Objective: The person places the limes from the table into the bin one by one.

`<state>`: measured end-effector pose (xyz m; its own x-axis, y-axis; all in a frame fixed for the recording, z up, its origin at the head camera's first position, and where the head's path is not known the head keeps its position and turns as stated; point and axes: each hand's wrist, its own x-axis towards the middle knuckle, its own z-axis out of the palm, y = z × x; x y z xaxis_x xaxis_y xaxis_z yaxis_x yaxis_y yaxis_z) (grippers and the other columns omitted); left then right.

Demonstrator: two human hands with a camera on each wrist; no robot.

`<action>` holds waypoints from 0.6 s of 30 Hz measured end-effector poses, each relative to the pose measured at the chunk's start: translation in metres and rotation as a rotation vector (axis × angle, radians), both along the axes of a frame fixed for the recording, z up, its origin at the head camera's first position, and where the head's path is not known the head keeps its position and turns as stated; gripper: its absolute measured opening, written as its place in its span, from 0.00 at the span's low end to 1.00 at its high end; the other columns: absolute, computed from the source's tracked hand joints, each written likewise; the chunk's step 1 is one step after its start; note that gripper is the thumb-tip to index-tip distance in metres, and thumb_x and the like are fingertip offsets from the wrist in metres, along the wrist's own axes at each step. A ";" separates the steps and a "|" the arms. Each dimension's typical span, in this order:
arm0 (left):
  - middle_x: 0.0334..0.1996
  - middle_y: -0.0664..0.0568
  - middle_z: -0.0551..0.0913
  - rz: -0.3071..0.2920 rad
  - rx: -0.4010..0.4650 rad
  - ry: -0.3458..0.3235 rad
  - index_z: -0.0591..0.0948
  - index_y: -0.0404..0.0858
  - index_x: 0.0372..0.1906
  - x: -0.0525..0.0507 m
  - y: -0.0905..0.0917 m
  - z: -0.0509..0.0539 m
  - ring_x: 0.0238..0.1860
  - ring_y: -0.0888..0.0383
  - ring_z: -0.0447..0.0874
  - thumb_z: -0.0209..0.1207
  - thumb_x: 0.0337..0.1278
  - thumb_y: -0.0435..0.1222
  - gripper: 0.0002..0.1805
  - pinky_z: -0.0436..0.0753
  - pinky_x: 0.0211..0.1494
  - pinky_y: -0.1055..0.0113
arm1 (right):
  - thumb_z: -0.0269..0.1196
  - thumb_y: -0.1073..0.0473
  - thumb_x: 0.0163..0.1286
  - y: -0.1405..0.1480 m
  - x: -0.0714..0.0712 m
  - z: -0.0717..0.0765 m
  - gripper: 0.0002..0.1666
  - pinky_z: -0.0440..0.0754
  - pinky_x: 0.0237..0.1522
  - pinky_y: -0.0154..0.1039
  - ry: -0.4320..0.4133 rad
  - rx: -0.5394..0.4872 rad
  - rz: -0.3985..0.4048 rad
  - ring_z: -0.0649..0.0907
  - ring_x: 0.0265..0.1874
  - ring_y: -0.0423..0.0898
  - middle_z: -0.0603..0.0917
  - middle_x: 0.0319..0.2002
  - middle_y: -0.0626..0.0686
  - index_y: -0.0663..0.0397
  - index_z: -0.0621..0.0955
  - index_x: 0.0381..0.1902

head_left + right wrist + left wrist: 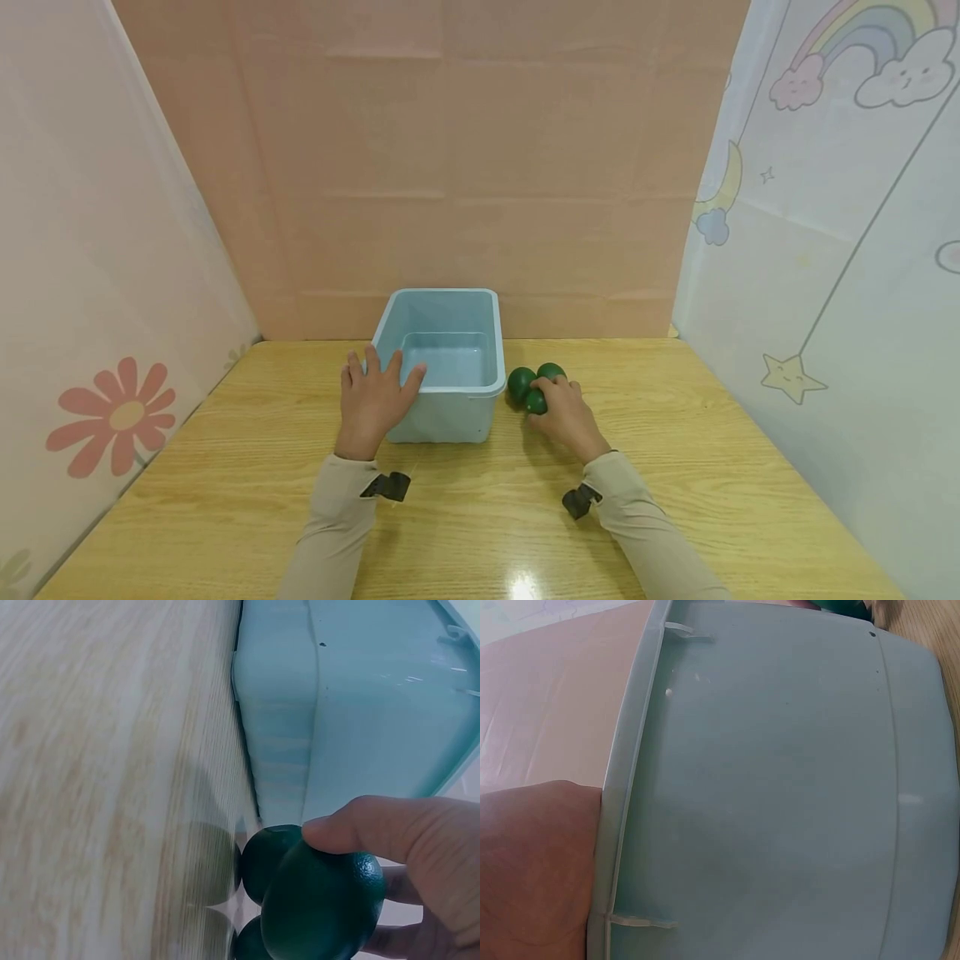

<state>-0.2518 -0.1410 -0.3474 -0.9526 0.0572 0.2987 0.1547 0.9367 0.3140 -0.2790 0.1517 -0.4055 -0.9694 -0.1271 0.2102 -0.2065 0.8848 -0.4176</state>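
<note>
A light blue plastic bin [438, 418] stands on the table, its inside bare in the head view. My left hand [371, 408] lies over the bin's near left rim with fingers spread and straight; the left wrist view shows part of this hand [536, 874] against the rim. To the right of the bin, my right hand [567, 419] pinches a dark green avocado [322, 904] between thumb and fingers. Two more avocados, one beside the bin [521, 383] and one farther right [552, 370], sit close behind the held one.
The wood-grain table [225, 500] extends around the bin. A pinkish-brown sheet [450, 167] closes off the back. Pale printed curtains hang at the left [112, 250] and right [847, 250] sides.
</note>
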 end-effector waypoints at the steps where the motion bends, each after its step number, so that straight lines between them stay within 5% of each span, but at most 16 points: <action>1: 0.70 0.19 0.56 0.001 0.000 -0.001 0.71 0.34 0.70 0.000 0.000 0.000 0.70 0.18 0.47 0.45 0.76 0.56 0.35 0.53 0.70 0.31 | 0.75 0.58 0.58 0.000 0.000 0.000 0.31 0.82 0.44 0.61 0.002 -0.001 0.000 0.74 0.51 0.62 0.76 0.53 0.64 0.57 0.80 0.59; 18: 0.70 0.19 0.56 -0.001 0.008 -0.005 0.71 0.33 0.70 0.001 0.000 0.001 0.70 0.18 0.48 0.45 0.76 0.56 0.35 0.53 0.70 0.30 | 0.75 0.58 0.58 0.000 0.001 0.004 0.31 0.83 0.43 0.61 0.051 -0.033 0.002 0.75 0.51 0.62 0.77 0.54 0.64 0.57 0.80 0.59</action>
